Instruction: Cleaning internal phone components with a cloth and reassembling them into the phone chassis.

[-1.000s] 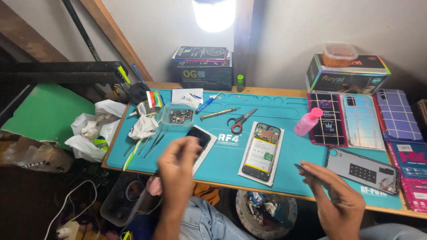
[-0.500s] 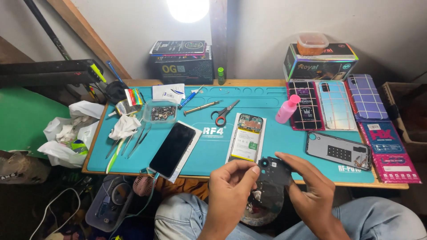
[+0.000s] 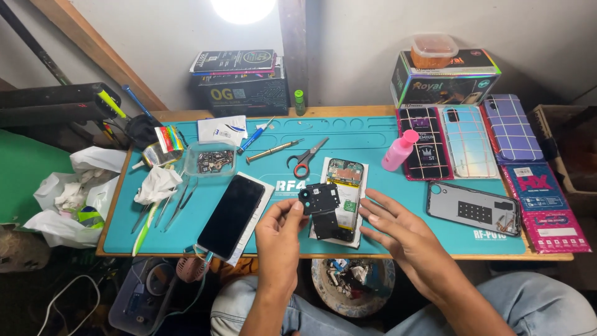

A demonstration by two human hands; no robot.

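Left hand (image 3: pixel 281 231) is pinching the small black plastic camera-frame part (image 3: pixel 319 199) over the opened back-less phone (image 3: pixel 340 198) on the teal mat (image 3: pixel 373 134), right hand (image 3: pixel 398 229) is hovering open and empty beside it; part off, phone lying dismantled.

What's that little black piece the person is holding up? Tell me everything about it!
The black piece is a small, flat part that looks like plastic, with a round hole near its left corner. The left hand pinches its left edge with its fingertips and holds it above the opened phone on the teal mat. The right hand hovers open beside it, not touching.
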